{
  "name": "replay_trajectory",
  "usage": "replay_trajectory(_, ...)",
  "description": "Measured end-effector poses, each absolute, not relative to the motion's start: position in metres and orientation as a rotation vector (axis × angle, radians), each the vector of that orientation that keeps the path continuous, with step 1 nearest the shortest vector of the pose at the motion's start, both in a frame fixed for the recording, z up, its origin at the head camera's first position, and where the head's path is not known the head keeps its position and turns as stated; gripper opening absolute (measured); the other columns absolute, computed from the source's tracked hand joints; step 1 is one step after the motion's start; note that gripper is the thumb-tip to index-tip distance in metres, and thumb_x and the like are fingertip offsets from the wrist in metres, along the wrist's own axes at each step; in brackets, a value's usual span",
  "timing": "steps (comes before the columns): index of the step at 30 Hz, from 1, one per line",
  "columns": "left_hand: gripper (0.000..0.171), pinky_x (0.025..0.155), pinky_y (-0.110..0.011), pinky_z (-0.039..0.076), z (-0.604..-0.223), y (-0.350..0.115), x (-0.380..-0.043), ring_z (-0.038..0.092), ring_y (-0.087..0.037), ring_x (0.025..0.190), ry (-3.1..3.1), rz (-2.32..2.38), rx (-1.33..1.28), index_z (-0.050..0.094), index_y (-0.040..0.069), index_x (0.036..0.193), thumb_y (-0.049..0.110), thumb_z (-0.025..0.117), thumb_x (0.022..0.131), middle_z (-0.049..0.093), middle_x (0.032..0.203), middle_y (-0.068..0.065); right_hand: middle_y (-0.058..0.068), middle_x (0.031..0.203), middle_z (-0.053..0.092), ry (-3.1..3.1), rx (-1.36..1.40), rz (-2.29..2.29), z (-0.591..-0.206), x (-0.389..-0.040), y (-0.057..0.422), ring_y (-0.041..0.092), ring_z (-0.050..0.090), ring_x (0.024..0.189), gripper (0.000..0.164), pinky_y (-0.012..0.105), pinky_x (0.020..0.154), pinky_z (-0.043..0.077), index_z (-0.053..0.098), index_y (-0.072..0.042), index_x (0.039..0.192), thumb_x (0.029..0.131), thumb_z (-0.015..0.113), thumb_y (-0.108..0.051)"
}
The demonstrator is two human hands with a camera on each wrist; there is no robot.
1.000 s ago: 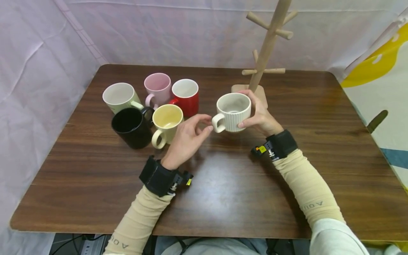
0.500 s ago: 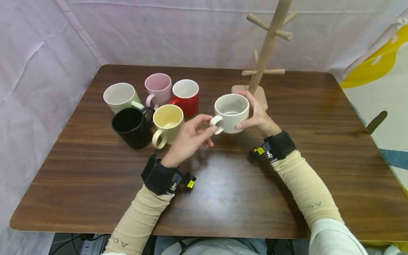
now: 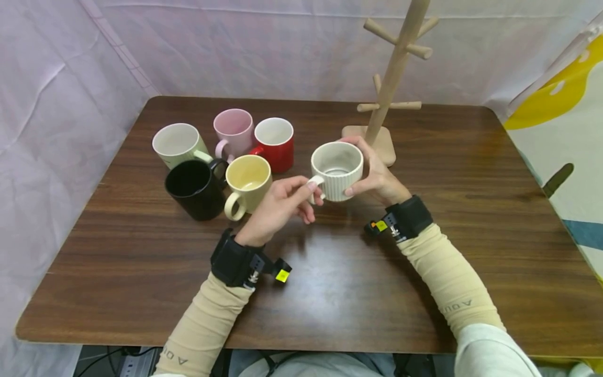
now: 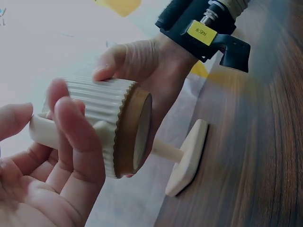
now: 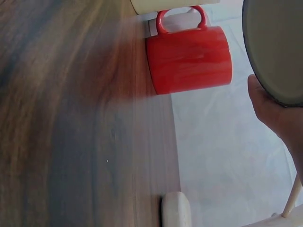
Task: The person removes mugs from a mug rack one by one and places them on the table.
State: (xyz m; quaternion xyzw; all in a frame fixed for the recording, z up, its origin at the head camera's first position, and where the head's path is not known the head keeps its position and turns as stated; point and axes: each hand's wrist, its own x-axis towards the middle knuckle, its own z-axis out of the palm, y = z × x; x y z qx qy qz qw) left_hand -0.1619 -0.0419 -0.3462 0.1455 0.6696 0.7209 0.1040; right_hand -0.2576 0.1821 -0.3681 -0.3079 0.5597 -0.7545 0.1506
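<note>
A white ribbed mug (image 3: 338,187) is held off the table between both hands, its opening facing up. My right hand (image 3: 380,177) grips the mug's body from the right, thumb on the near side and fingers around the far side. From the left, my left hand (image 3: 275,209) pinches the mug's handle (image 4: 43,131) between thumb and fingers. In the left wrist view the mug's underside shows a tan unglazed band (image 4: 132,132). Only the mug's base (image 5: 279,47) and part of the right hand (image 5: 279,116) appear in the right wrist view.
Left of the hands stand a yellow mug (image 3: 256,191), a black mug (image 3: 200,196), a pale green mug (image 3: 181,152), a pink mug (image 3: 240,141) and a red mug (image 3: 280,154). Behind the right hand rises a wooden mug tree (image 3: 388,84) with bare pegs on a square base (image 3: 383,146).
The white mug has moved slightly left and toward the person in my right hand. My left hand has gone from beside the handle to pinching it. The other mugs have stayed put.
</note>
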Motion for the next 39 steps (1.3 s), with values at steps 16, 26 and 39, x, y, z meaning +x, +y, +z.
replay_trajectory(16, 0.028, 0.053, -0.023, 0.045, -0.348, -0.041, -0.16, 0.053, -0.012, 0.054, 2.118, 1.994, 0.355, 0.068, -0.006, 0.093, 0.014, 0.054, 0.106, 0.064, 0.08, -0.008, 0.01, 0.128, 0.056, 1.655, -1.009, -2.022, -0.371, -0.26, 0.181, 0.026, 0.051, 0.118, 0.092, 0.036, 0.101, 0.043, 0.047, -0.01, 0.136, 0.052, 0.071, 0.015)
replay_trajectory(26, 0.028, 0.054, -0.021, 0.039, -0.349, -0.041, -0.158, 0.048, -0.012, 0.056, 2.244, 1.934, 0.335, 0.07, -0.004, 0.089, 0.016, 0.057, 0.105, 0.064, 0.078, -0.007, 0.01, 0.13, 0.056, 1.654, -1.02, -2.02, -0.374, -0.261, 0.178, 0.026, 0.05, 0.121, 0.095, 0.037, 0.101, 0.043, 0.047, -0.009, 0.138, 0.05, 0.073, 0.017)
replay_trajectory(39, 0.026, 0.064, -0.024, 0.04, -0.359, -0.04, -0.156, 0.047, -0.013, 0.065, 2.313, 1.983, 0.245, 0.07, -0.004, 0.089, 0.014, 0.057, 0.104, 0.064, 0.079, -0.003, 0.012, 0.135, 0.057, 1.426, -1.001, -2.169, -0.376, -0.27, 0.191, 0.027, 0.052, 0.126, 0.069, 0.039, 0.103, 0.044, 0.052, -0.007, 0.141, 0.076, 0.056, 0.016)
